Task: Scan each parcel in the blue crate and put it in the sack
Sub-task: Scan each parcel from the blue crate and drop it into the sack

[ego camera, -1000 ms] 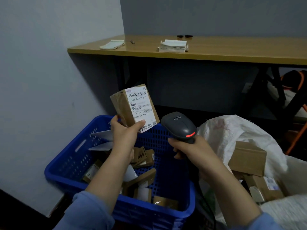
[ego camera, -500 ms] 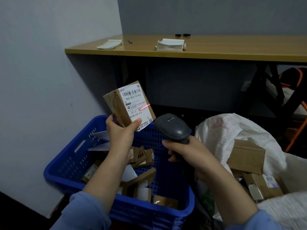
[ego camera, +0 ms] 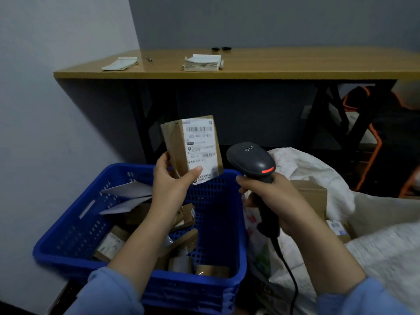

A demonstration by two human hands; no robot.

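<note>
Gripping taped cardboard parcel, left hand; right hand clutching rounded scanner.

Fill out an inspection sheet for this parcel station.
Surface: wooden table, black legs.
Job's things: parcel held above blue crate; more parcels inside it; boxes in sack.
Clutter: paper stacks, pen on table.
Hands: left hand grips parcel; right hand grips scanner.
Cables: black cable hangs from scanner.
Surroundings: grey walls; orange-black chair at right.
</note>
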